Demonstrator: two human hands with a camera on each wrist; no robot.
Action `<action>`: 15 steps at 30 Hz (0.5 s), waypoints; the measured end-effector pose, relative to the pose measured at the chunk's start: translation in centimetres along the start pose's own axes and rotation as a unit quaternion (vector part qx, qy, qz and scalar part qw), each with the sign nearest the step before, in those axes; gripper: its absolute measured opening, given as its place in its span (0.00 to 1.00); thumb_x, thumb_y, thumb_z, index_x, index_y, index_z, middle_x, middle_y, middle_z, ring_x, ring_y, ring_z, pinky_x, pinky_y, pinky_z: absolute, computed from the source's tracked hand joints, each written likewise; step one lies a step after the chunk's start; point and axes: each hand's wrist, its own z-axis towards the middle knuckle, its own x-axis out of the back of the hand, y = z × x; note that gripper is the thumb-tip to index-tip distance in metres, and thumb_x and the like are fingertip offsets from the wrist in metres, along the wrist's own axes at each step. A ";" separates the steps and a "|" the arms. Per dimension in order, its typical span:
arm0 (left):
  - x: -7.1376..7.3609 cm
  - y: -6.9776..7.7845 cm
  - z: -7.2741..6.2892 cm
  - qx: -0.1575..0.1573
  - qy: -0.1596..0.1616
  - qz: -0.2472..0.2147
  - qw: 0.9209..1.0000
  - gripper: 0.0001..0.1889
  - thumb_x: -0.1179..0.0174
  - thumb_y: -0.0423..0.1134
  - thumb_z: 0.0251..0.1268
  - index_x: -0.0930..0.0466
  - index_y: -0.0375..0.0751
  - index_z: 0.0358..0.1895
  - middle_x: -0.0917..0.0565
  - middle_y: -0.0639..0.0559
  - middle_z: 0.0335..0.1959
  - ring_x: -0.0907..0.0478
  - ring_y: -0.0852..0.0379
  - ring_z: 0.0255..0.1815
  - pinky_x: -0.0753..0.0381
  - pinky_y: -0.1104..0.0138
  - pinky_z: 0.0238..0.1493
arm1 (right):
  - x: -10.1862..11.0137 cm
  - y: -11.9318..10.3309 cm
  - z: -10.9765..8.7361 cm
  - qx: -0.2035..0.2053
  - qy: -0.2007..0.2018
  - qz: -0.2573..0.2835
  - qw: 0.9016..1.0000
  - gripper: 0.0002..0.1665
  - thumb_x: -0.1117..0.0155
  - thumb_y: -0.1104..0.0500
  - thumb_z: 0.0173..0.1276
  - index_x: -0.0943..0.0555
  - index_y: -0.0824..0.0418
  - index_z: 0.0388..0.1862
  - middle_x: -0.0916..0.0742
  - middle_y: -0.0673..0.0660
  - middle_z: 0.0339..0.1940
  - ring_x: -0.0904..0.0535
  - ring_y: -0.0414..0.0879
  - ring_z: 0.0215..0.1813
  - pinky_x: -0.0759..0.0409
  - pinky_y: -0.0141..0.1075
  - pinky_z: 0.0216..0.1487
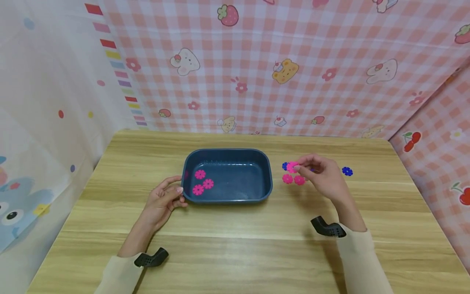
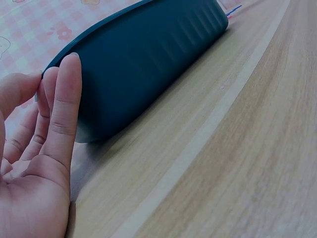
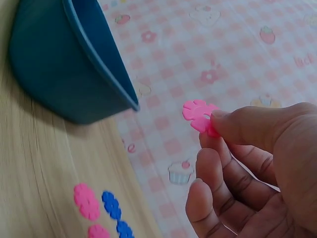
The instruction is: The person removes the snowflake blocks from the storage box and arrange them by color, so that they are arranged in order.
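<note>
Pale sleeves (image 1: 361, 257) nearest. Right grip (image 1: 324, 177) pinches a pink disc (image 3: 194, 109) above the counter (image 1: 235, 253), right of the blue tray (image 1: 238, 183); left grip (image 1: 161, 200) holds the tray's left wall. Three pink discs (image 1: 208, 183) inside, left; two loose pink discs (image 1: 288, 179) right of tray, blue discs (image 1: 347, 171) farther.

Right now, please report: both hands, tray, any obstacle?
Left fingers grip tray. Right fingers pinch pink flower disc, outside tray. No obstacle visible between them.

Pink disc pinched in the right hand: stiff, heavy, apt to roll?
The pink disc is probably stiff: it looks unbent in the right hand. Being thin, it's likely light. Its notched rim should discourage rolling.
</note>
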 end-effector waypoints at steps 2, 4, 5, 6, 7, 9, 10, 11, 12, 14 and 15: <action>0.0 0.0 0.0 0.002 0.002 0.001 1.000 0.17 0.47 0.26 0.77 0.27 0.44 0.63 0.13 0.54 0.34 0.15 0.62 0.30 0.07 0.67 0.36 | 0.2 0.4 0.0 -0.009 0.002 0.004 1.000 0.14 0.34 0.48 0.75 0.16 0.56 0.49 0.12 0.57 0.42 0.17 0.50 0.38 0.15 0.33 0.35; 0.0 0.0 0.0 0.004 0.003 0.002 1.000 0.17 0.47 0.26 0.77 0.27 0.44 0.64 0.13 0.54 0.34 0.15 0.62 0.30 0.07 0.67 0.36 | 0.5 0.8 0.0 -0.020 0.004 0.005 1.000 0.15 0.34 0.48 0.75 0.16 0.56 0.51 0.13 0.56 0.42 0.17 0.48 0.38 0.15 0.34 0.35; 0.0 0.0 0.0 0.004 0.003 0.003 1.000 0.17 0.47 0.26 0.77 0.27 0.44 0.64 0.13 0.54 0.34 0.15 0.62 0.30 0.07 0.67 0.37 | 0.6 1.1 0.0 -0.025 0.005 0.005 1.000 0.15 0.34 0.48 0.75 0.16 0.56 0.51 0.13 0.56 0.42 0.17 0.48 0.38 0.14 0.34 0.35; 0.0 0.1 0.0 0.005 0.004 0.003 1.000 0.17 0.47 0.26 0.77 0.27 0.44 0.64 0.13 0.54 0.34 0.15 0.62 0.30 0.07 0.67 0.37 | 0.8 1.3 0.0 -0.032 0.006 0.005 0.999 0.16 0.34 0.48 0.75 0.16 0.56 0.51 0.13 0.56 0.42 0.17 0.48 0.38 0.14 0.34 0.36; 0.0 0.1 0.0 0.005 0.003 0.003 1.000 0.17 0.48 0.26 0.78 0.27 0.44 0.63 0.13 0.54 0.34 0.15 0.62 0.30 0.07 0.67 0.37 | 0.9 1.5 0.0 -0.037 0.007 0.004 0.999 0.16 0.34 0.47 0.75 0.16 0.57 0.52 0.13 0.56 0.42 0.17 0.48 0.39 0.14 0.34 0.36; 0.0 0.1 0.0 0.004 0.003 0.003 1.000 0.17 0.48 0.26 0.78 0.27 0.44 0.63 0.13 0.54 0.34 0.15 0.62 0.30 0.07 0.67 0.37 | 1.1 2.0 0.1 -0.051 0.010 0.003 0.999 0.17 0.34 0.46 0.75 0.16 0.56 0.52 0.13 0.55 0.43 0.17 0.49 0.39 0.14 0.35 0.36; 0.0 0.1 0.0 0.003 0.002 0.003 1.000 0.17 0.48 0.26 0.78 0.27 0.44 0.63 0.13 0.54 0.34 0.15 0.62 0.30 0.07 0.67 0.37 | 1.2 2.2 0.1 -0.056 0.011 0.002 0.998 0.18 0.34 0.46 0.75 0.16 0.56 0.53 0.13 0.55 0.43 0.17 0.49 0.39 0.14 0.35 0.36; -0.1 0.1 0.0 0.003 0.002 0.003 1.000 0.17 0.48 0.26 0.78 0.27 0.44 0.63 0.13 0.54 0.34 0.15 0.62 0.30 0.07 0.67 0.37 | 1.3 2.5 0.1 -0.061 0.014 0.004 0.998 0.18 0.34 0.46 0.74 0.16 0.57 0.53 0.13 0.55 0.43 0.17 0.49 0.39 0.14 0.35 0.35; -0.1 0.1 0.0 0.003 0.002 0.003 1.000 0.17 0.48 0.26 0.78 0.27 0.44 0.63 0.13 0.54 0.34 0.15 0.62 0.30 0.07 0.67 0.37 | 1.5 2.8 0.1 -0.066 0.015 0.005 0.998 0.18 0.34 0.46 0.74 0.16 0.57 0.53 0.13 0.54 0.43 0.17 0.49 0.39 0.14 0.35 0.35; -0.1 0.2 0.0 0.003 0.002 0.004 1.000 0.17 0.48 0.26 0.78 0.27 0.44 0.63 0.13 0.54 0.34 0.15 0.62 0.30 0.07 0.67 0.37 | 1.7 3.3 0.2 -0.070 0.017 0.005 0.997 0.18 0.34 0.46 0.74 0.16 0.57 0.53 0.13 0.55 0.43 0.16 0.49 0.39 0.14 0.35 0.35; -0.1 0.2 0.0 0.004 0.002 0.003 1.000 0.17 0.48 0.26 0.78 0.27 0.44 0.63 0.13 0.54 0.33 0.15 0.62 0.30 0.07 0.67 0.37 | 1.8 3.6 0.2 -0.069 0.018 0.007 0.997 0.18 0.34 0.47 0.74 0.16 0.58 0.53 0.12 0.56 0.43 0.17 0.48 0.38 0.15 0.35 0.34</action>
